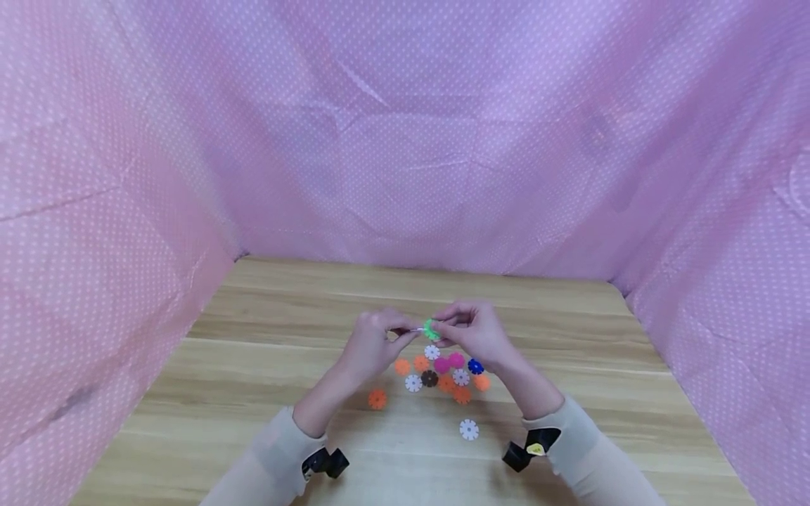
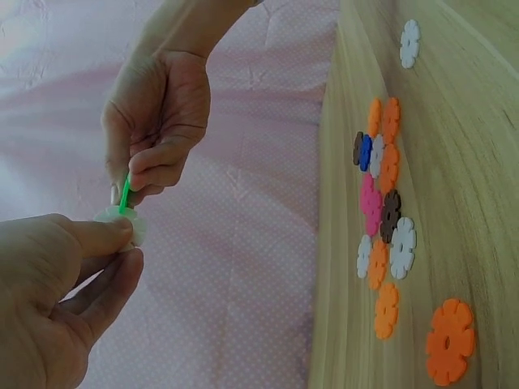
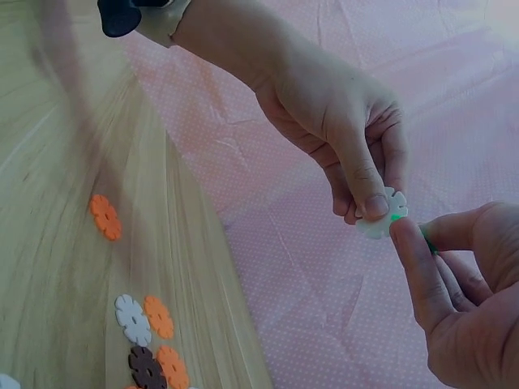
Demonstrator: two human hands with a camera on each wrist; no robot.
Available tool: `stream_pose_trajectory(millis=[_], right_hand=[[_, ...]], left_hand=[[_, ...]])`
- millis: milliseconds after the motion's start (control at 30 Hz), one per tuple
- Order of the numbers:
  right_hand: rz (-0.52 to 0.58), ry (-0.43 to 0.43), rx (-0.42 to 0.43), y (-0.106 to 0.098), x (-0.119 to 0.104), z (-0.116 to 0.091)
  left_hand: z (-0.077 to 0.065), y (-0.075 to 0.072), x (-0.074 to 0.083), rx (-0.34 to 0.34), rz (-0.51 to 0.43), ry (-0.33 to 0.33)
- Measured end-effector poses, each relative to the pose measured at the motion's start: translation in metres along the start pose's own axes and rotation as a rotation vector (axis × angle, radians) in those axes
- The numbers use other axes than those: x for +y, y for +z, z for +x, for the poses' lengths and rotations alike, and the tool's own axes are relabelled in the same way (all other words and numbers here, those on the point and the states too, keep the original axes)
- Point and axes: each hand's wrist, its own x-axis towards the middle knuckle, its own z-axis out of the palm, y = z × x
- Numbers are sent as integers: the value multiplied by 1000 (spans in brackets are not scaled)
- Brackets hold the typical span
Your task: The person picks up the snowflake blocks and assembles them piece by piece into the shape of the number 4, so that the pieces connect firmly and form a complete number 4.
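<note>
My left hand (image 1: 372, 343) pinches a white notched plastic disc (image 3: 396, 201) between thumb and fingers. In my right hand (image 1: 479, 336) a bright green notched disc (image 1: 431, 329) is pinched the same way. The two discs meet at their edges at roughly right angles, the green one edge-on in the left wrist view. Both hands hold them raised above the table, just beyond the loose discs. Fingers cover much of each disc, and I cannot tell how deeply their slots interlock.
Loose flower-shaped discs lie on the wooden table (image 1: 266, 379): several orange ones (image 1: 377, 399), white ones (image 1: 469, 429), pink ones (image 1: 456, 360), a dark blue one (image 1: 476, 366) and dark brown ones (image 2: 391, 215). Pink dotted cloth (image 1: 405, 176) walls the back and sides.
</note>
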Motion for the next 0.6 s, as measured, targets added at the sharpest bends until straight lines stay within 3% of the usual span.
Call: stream_pose_trajectory(millis=[333,600], right_hand=[[-13,-10,10,3,6,-6],[2,-26,-3,-2,-2,-2]], left_hand=[[-5,4,3,6,44,78],[0,6,2,55,-13,7]])
